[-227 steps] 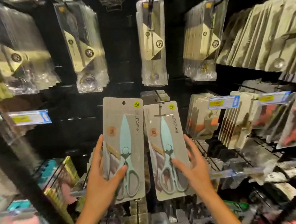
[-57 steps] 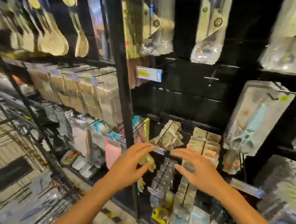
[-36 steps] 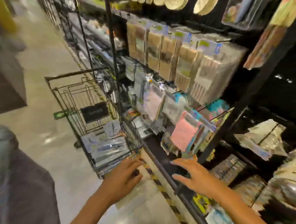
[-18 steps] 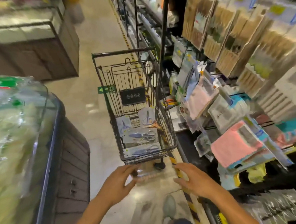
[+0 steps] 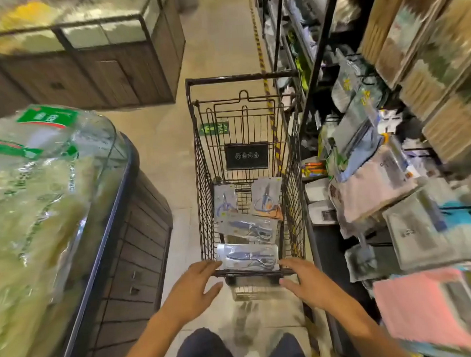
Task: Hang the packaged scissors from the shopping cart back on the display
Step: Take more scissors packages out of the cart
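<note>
Your left hand (image 5: 193, 291) and right hand (image 5: 308, 283) reach forward side by side, both empty, fingers straight and loosely spread. Each hovers at the near rim of the black wire shopping cart (image 5: 198, 164), the left at its 7 o'clock corner and the right at its 5 o'clock corner; whether the fingertips touch the rim is not clear.

Four packaged scissors lie flat in the cart's basket. The nearest pack (image 5: 248, 256) sits crosswise just beyond your fingertips, between the two hands. A second pack (image 5: 247, 228) lies crosswise just past it. Two more stand lengthwise toward 12 o'clock: one on the left (image 5: 224, 202), one on the right (image 5: 266, 195), which overlaps an orange-edged card.

At 3 o'clock the display shelving (image 5: 315, 51) carries hanging packaged goods, blurred. At 9 o'clock a curved glass case (image 5: 115, 201) holds bagged produce.
</note>
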{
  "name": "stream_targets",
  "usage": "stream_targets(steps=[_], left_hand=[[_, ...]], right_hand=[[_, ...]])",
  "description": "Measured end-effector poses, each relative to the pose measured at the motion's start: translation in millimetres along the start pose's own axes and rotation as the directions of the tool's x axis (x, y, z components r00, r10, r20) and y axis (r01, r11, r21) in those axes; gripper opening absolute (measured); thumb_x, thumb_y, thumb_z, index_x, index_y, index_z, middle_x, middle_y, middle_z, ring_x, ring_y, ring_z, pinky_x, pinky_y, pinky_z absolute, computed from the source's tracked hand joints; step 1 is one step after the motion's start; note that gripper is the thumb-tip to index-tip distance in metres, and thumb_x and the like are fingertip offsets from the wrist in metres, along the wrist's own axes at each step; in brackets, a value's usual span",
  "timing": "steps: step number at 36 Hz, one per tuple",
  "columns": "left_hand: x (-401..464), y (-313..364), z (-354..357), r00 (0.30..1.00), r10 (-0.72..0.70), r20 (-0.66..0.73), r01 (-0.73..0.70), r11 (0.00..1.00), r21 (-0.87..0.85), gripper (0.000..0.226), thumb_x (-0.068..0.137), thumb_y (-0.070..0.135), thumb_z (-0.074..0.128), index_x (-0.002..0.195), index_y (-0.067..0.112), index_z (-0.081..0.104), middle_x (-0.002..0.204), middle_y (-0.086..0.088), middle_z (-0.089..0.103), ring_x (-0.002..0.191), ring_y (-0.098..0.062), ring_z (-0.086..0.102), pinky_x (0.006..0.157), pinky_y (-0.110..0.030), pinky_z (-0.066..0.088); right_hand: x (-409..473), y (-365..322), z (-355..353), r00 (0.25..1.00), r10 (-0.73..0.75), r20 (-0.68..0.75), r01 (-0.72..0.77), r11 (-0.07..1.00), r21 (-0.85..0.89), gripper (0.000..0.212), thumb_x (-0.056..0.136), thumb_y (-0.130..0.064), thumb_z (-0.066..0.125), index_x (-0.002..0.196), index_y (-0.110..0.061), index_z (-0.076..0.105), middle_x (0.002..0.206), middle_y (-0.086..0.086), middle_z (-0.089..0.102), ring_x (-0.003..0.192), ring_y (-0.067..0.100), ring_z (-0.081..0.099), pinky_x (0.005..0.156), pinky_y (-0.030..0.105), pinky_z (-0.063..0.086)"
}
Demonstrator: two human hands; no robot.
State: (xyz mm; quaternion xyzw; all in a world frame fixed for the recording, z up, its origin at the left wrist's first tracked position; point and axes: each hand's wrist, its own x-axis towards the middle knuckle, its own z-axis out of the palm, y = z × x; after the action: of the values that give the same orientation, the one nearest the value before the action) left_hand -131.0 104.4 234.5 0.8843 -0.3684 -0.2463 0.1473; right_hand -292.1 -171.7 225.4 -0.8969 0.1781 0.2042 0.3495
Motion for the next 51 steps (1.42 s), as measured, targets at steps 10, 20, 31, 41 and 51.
stream_targets(steps=[10,20,31,41,51], left_hand=[[76,-32,3,0.996,-0.003,0.091,0.004,1.000,-0.012,0.060,0.100,0.050,0.048,0.155,0.030,0.032,0.159,0.003,0.034,0.145,-0.015,0.032,0.118,-0.027,0.027],[146,-69,23,0.987,-0.005,0.161,0.009,1.000,-0.019,0.052,0.090,0.040,0.062,0.135,0.014,0.062,0.136,-0.013,0.062,0.121,-0.037,0.062,0.097,-0.046,0.053],[206,-81,61,0.925,-0.051,0.377,0.084,0.994,-0.070,0.058,0.098,0.048,0.039,0.149,0.023,0.044,0.155,-0.007,0.043,0.143,-0.028,0.040,0.117,-0.036,0.032],[260,-112,151,0.838,-0.200,0.508,0.220,0.975,0.021,0.057,0.101,0.037,0.049,0.154,0.031,0.028,0.160,0.001,0.032,0.146,-0.019,0.030,0.120,-0.035,0.025],[268,-135,215,0.810,-0.248,0.531,0.290,0.957,0.003,0.052,0.103,0.038,0.044,0.153,0.032,0.029,0.162,0.001,0.029,0.147,-0.020,0.028,0.118,-0.036,0.031]], right_hand=[[73,-14,-11,0.996,0.069,0.057,-0.071,0.997,0.029,0.047,0.101,-0.033,0.058,0.146,-0.022,0.050,0.144,-0.004,0.053,0.135,0.011,0.047,0.100,0.009,0.025],[120,-10,14,0.953,0.289,0.090,-0.292,0.956,0.023,0.052,0.100,-0.046,0.054,0.148,-0.029,0.045,0.149,-0.006,0.048,0.138,0.018,0.046,0.110,0.032,0.041],[197,30,37,0.892,0.409,0.191,-0.418,0.909,0.006,0.048,0.099,-0.035,0.059,0.145,-0.024,0.050,0.149,0.000,0.051,0.136,0.018,0.048,0.113,0.029,0.037],[286,104,114,0.873,0.382,0.301,-0.414,0.909,0.044,0.048,0.091,-0.027,0.066,0.138,-0.024,0.056,0.134,0.000,0.060,0.115,0.016,0.059,0.090,0.020,0.048],[340,128,177,0.994,0.107,0.025,-0.110,0.982,0.153,0.023,0.103,-0.031,0.055,0.115,-0.013,0.062,0.097,0.000,0.073,0.088,0.018,0.073,0.069,0.028,0.060]])
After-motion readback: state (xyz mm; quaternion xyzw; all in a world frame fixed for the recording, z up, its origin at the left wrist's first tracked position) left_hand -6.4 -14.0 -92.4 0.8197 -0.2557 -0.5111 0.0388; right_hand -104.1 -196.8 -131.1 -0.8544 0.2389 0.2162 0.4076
